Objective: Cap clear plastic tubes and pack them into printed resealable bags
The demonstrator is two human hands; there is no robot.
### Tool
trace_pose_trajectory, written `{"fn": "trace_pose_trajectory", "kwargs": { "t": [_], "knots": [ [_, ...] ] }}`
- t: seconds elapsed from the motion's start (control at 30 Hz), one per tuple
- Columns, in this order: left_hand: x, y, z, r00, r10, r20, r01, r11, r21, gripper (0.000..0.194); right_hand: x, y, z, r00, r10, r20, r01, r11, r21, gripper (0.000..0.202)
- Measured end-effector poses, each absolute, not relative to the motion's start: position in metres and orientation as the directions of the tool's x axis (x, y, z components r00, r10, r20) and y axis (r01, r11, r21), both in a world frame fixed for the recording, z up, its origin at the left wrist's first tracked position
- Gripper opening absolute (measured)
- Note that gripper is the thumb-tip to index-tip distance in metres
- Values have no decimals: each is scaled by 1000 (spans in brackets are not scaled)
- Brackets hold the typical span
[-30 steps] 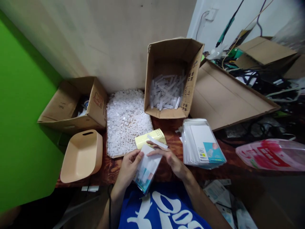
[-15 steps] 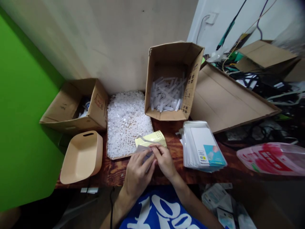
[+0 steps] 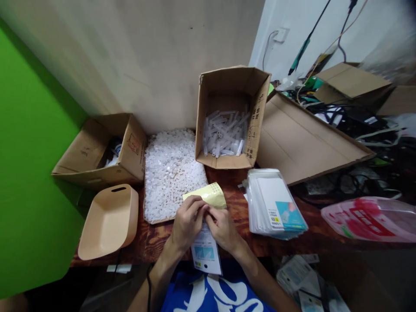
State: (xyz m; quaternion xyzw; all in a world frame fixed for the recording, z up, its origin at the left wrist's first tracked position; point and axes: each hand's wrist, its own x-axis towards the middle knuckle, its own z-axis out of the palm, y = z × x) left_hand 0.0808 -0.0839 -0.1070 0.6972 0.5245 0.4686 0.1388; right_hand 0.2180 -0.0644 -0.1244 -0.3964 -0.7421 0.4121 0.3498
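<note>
My left hand [image 3: 188,219] and my right hand [image 3: 223,227] meet at the table's front edge, fingertips pinched together at the top of a printed white and blue package [image 3: 206,253]. The package hangs below the fingers, over the blue shirt. Just beyond the fingertips lies a yellow sheet [image 3: 209,195] with small dots at one corner, overlapping a tray of small white pieces [image 3: 172,169]. Fingers hide the package's upper end.
An open carton of clear tubes [image 3: 232,162] stands behind. At the right are stacked clear packages [image 3: 269,203] and a pink package [image 3: 370,219]. Leftward sit a beige bin [image 3: 108,225] and another carton [image 3: 130,147]. A cardboard flap [image 3: 308,138] leans at back right.
The printed package now shows below my hands, its face turned to view. My fingertips have drawn together, and a grey piece seen earlier by my left hand is out of sight. The view has shifted slightly.
</note>
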Motion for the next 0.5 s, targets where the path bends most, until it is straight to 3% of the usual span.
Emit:
{"fn": "trace_pose_trajectory", "kwargs": {
  "t": [0.1,0.17,0.2,0.27,0.33,0.37,0.43,0.5],
  "knots": [
    [68,-78,-99,-64,899,433,567,-325,757,17,216,-65,-124,-451,867,215,286,368,-885,27],
    [39,-68,-82,-255,873,416,542,-227,809,19,216,-65,-122,-451,861,236,242,372,-896,27],
    [18,-61,-70,-385,805,451,535,-203,820,17,217,-65,-121,-442,863,243,226,369,-901,27],
    [-32,-45,-41,-616,510,600,613,-167,772,12,220,-63,-119,-409,878,250,216,360,-908,26],
    [-85,-27,-13,-692,286,663,654,-140,743,15,223,-60,-117,-380,889,255,208,351,-913,25],
    [-109,-17,-1,-700,244,671,666,-113,737,17,225,-59,-116,-367,893,260,201,349,-915,25],
    [-147,2,13,-687,314,655,674,-60,736,22,228,-57,-113,-340,898,278,187,354,-916,25],
    [-171,16,18,-622,485,614,684,-45,728,23,231,-56,-111,-315,903,293,177,359,-916,26]
  ]
}}
